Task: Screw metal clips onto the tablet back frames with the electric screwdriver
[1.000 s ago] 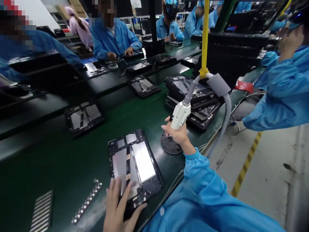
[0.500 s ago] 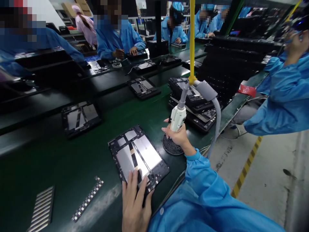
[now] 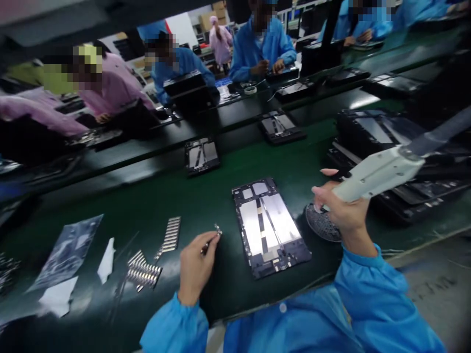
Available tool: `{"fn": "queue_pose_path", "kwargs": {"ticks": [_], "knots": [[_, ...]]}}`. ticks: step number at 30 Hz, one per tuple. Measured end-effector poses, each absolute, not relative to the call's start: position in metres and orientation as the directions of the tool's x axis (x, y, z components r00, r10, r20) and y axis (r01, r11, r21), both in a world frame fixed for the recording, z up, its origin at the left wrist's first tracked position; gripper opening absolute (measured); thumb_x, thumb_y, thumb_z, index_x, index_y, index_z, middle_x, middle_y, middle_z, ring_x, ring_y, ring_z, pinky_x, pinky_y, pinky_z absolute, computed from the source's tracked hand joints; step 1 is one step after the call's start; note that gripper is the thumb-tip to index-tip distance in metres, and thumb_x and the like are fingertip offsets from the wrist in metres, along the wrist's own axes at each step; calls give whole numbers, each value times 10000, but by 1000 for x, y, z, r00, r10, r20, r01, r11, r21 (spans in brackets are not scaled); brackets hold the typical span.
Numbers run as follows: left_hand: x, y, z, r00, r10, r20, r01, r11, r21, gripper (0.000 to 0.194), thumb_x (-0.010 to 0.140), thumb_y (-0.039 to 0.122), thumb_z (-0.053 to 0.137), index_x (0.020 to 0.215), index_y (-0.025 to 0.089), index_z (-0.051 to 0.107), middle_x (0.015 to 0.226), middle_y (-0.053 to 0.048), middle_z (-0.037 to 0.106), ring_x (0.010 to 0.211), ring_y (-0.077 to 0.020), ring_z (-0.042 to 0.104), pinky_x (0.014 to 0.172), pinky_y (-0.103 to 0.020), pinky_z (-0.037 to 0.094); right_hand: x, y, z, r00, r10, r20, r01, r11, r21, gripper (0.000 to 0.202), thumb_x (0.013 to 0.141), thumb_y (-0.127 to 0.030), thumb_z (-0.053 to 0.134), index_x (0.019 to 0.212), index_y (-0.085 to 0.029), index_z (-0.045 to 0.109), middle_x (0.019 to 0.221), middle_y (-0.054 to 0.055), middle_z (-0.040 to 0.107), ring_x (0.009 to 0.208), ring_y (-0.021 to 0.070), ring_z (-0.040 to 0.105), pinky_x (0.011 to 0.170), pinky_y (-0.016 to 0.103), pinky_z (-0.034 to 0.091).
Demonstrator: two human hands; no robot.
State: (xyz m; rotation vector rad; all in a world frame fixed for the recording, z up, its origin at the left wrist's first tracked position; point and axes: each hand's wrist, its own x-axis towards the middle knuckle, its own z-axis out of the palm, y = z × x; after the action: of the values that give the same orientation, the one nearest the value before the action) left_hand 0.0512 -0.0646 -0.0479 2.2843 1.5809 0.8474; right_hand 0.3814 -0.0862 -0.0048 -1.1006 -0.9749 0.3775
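Note:
My left hand pinches a short strip of small metal parts above the green work surface, left of an opened tablet. The tablet lies flat, showing silvery battery panels, dark flat cables and a circuit board along its near edge. Wrapped around a white electric screwdriver is my right hand, to the right of the tablet. The screwdriver slants down toward a round black screw dish, partly behind that hand. Its tip is hidden by my fingers.
Metal strips and a striped plate of parts lie on the left, near a clear plastic bag and white scraps. Stacked tablets stand at the right. Two more tablets lie farther back. Co-workers sit across the bench.
My left hand has left the tablet's near edge and taken up the strip to its left. The screwdriver has tilted down toward the screw dish. The view has swung left.

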Motion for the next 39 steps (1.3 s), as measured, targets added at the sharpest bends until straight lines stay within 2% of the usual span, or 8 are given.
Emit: {"fn": "queue_pose_path", "kwargs": {"ticks": [6, 14, 19, 23, 25, 28, 31, 39], "knots": [[44, -14, -41, 126, 992, -12, 880, -106, 463, 331, 705, 406, 730, 959, 197, 696, 905, -54, 693, 775, -215, 651, 697, -323, 501, 330, -74, 11, 405, 803, 438, -11, 483, -876, 349, 759, -205, 745, 1077, -199, 602, 503, -86, 580, 388, 116, 526, 436, 285, 462], [42, 12, -42, 235, 952, -196, 685, -19, 728, 299, 598, 378, 790, 759, 161, 663, 672, -34, 699, 666, -199, 665, 618, -288, 506, 290, -68, 19, 265, 861, 434, -103, 472, -875, 326, 774, -202, 728, 1067, -198, 587, 495, -85, 581, 380, 114, 543, 422, 282, 477], [47, -1, -45, 260, 958, -124, 663, -84, 744, 150, 654, 291, 740, 709, 172, 667, 676, -48, 696, 667, -202, 654, 649, -306, 501, 279, -65, 21, 238, 881, 408, -126, 444, -887, 338, 770, -213, 737, 1071, -208, 585, 491, -89, 571, 381, 104, 536, 437, 273, 473], [55, -28, -44, 271, 957, 104, 714, -272, 646, 110, 771, 250, 628, 689, 193, 674, 756, -75, 707, 796, -225, 652, 783, -345, 473, 272, -63, 21, 203, 904, 376, -142, 407, -902, 343, 775, -227, 738, 1080, -205, 583, 491, -88, 570, 380, 98, 528, 424, 256, 450], [60, -33, -41, 239, 953, 184, 728, -302, 615, 113, 779, 285, 649, 722, 199, 693, 748, -67, 716, 751, -217, 657, 750, -332, 475, 268, -61, 21, 187, 915, 359, -135, 386, -913, 340, 772, -239, 740, 1074, -190, 592, 483, -82, 572, 380, 103, 525, 421, 258, 443], [71, -26, -34, 193, 980, 52, 592, -158, 790, 160, 741, 351, 711, 710, 195, 700, 649, -35, 705, 609, -182, 644, 628, -286, 479, 262, -54, 20, 169, 923, 346, -123, 368, -922, 331, 759, -252, 749, 1050, -179, 608, 482, -77, 577, 386, 109, 528, 437, 270, 449], [84, -12, -33, 331, 938, -105, 397, -37, 917, 193, 752, 356, 686, 696, 172, 698, 599, -31, 692, 562, -164, 637, 573, -259, 480, 254, -46, 20, 162, 926, 340, -125, 362, -924, 329, 749, -248, 745, 1042, -183, 610, 474, -82, 574, 380, 113, 530, 449, 279, 453], [108, 1, -41, 315, 949, -6, 422, -134, 897, 105, 735, 213, 632, 662, 173, 696, 663, -10, 677, 626, -130, 559, 617, -248, 407, 240, -26, 16, 144, 936, 322, -98, 337, -936, 232, 725, -209, 722, 935, -189, 627, 449, -78, 558, 379, 119, 521, 462, 290, 462]]}}
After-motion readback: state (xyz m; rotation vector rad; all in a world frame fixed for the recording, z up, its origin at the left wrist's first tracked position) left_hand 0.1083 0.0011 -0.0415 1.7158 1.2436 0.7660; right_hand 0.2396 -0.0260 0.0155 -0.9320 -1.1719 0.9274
